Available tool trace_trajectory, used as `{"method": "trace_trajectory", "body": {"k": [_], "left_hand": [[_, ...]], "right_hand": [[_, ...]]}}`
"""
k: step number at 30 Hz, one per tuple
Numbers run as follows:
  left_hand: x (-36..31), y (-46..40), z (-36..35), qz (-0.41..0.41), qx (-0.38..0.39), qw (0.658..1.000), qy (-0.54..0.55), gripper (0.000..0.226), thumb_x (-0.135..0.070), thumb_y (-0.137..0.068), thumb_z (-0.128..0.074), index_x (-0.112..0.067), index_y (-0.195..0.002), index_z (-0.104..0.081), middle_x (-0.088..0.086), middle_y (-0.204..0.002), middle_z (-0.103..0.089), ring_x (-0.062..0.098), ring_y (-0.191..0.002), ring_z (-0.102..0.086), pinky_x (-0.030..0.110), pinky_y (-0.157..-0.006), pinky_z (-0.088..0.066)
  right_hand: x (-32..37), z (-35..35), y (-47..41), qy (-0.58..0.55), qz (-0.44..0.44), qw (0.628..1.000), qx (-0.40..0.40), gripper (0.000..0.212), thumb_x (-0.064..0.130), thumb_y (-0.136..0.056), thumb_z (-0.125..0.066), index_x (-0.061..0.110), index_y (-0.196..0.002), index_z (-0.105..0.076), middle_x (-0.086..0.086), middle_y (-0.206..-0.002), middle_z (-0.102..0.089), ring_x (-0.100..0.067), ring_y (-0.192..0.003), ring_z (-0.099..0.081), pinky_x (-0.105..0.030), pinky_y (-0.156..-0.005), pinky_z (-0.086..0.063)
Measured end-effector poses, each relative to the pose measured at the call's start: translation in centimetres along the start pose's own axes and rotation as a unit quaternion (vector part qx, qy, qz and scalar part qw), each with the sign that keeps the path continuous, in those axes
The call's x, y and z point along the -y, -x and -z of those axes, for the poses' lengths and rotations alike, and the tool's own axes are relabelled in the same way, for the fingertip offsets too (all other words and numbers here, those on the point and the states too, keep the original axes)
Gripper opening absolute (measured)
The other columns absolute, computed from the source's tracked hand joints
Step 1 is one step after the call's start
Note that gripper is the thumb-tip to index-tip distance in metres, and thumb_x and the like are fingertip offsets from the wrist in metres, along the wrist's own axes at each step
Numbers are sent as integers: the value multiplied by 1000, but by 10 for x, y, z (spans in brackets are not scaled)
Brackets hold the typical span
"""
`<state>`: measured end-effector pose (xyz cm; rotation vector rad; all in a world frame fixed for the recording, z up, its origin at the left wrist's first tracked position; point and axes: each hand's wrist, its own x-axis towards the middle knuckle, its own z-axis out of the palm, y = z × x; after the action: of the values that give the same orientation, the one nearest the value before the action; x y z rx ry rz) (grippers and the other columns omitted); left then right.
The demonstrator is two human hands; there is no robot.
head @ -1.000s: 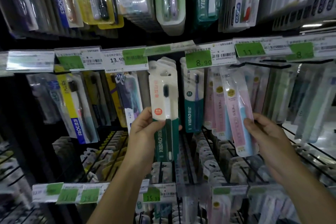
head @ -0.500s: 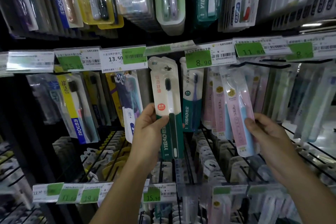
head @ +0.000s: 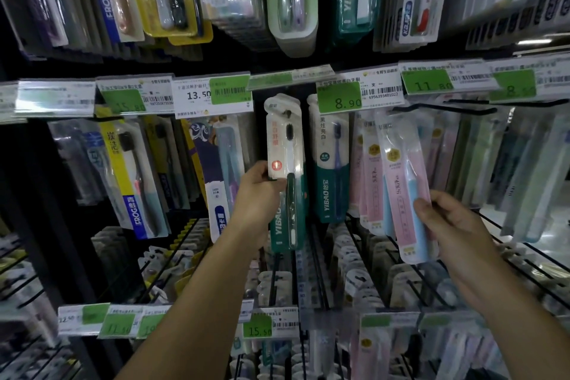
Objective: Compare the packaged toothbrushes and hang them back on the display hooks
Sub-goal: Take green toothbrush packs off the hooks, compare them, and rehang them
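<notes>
Right hand (head: 452, 228), nearest, pinches the lower edge of a clear blister pack with a pink card and pale blue toothbrush (head: 404, 191), fingers curled round its side; pack tilts left at the top, its head just below a black wire display hook (head: 444, 110) and not visibly threaded. Left hand (head: 257, 194), forearm reaching up and forward, grips a white-and-dark-green carded toothbrush pack (head: 285, 170) at mid-height, thumb across the front, remaining fingers hidden behind. That pack stands upright, its hang hole near the top apparently at the hook tip beneath the green price labels (head: 339, 99). Judgement: keep the card square to the hook, push it straight back, and release only once it hangs.
</notes>
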<state>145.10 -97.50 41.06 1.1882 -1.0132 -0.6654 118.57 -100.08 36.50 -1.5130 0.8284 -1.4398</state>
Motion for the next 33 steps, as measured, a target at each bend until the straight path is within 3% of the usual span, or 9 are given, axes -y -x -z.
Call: {"method": "trace_trajectory", "body": {"k": [9,16,18,20,24,27,29,31,33], "left_hand": [[16,-15,-9,6,-22,999,-30,15,-12,-97,-57,-21,-109,-61,-8,-95,-69,7,-79,-61,19,-61,-48],[23,-22,-3,-51,-57,994,-82,29,-8,-98,-56,-35,-88,-54,-7,-89,-62,7,-70,-55,5,-47,-41],[25,-25,-1,-61,-59,992,-93,28,-6,-98,-55,-33,-89,-56,-3,-88,-64,9,-68,-54,7,-45,-40],[27,-26,-1,-60,-66,992,-89,21,-6,-97,-55,-26,-98,-59,-1,-92,-66,7,-65,-58,8,-45,-42],[26,-24,-3,-56,-73,993,-69,38,-10,-89,-54,-21,-125,-52,-9,-103,-65,-14,-68,-62,6,-52,-46],[19,-27,-1,-24,-52,997,-56,59,-32,-84,-51,-25,-142,-46,0,-127,-64,7,-103,-65,30,-91,-53],[11,-34,0,4,-38,999,-37,71,-54,-77,-50,-32,-144,-46,1,-138,-60,22,-121,-58,46,-106,-45],[3,-40,-1,20,-12,1000,-2,76,-72,-75,-46,-37,-142,-50,0,-139,-61,23,-126,-57,49,-110,-41],[-6,-46,-6,16,20,998,50,75,-81,-77,-40,-39,-135,-59,-3,-133,-67,20,-123,-62,47,-110,-42]], "right_hand": [[0,6,-1,39,29,998,-27,11,39,-91,-63,44,-96,-71,19,-98,-78,0,-88,-74,-14,-65,-57],[5,-16,16,211,104,960,-150,40,27,-95,-66,26,-133,-53,3,-131,-59,-17,-121,-56,-46,-107,-45],[19,-45,37,257,240,922,-163,37,35,-94,-60,27,-130,-53,13,-125,-54,-14,-116,-57,-35,-102,-47],[25,-84,43,245,318,914,-62,36,36,-93,-57,28,-129,-56,24,-117,-54,0,-115,-56,-17,-96,-44],[40,-146,-4,122,110,984,71,47,28,-100,-57,26,-147,-47,11,-144,-54,4,-129,-48,-1,-93,-36],[33,-155,-45,64,12,997,47,51,34,-103,-51,25,-152,-41,8,-151,-49,4,-124,-45,7,-76,-29],[27,-157,-58,41,-3,998,39,48,39,-104,-46,28,-151,-41,28,-133,-58,22,-103,-48,6,-69,-31],[24,-161,-68,23,-9,999,35,45,45,-105,-42,33,-148,-44,52,-89,-58,37,-75,-48,7,-59,-36],[26,-167,-78,4,-30,999,34,50,58,-101,-36,40,-147,-44,54,-85,-58,36,-79,-50,-1,-69,-42]]}}
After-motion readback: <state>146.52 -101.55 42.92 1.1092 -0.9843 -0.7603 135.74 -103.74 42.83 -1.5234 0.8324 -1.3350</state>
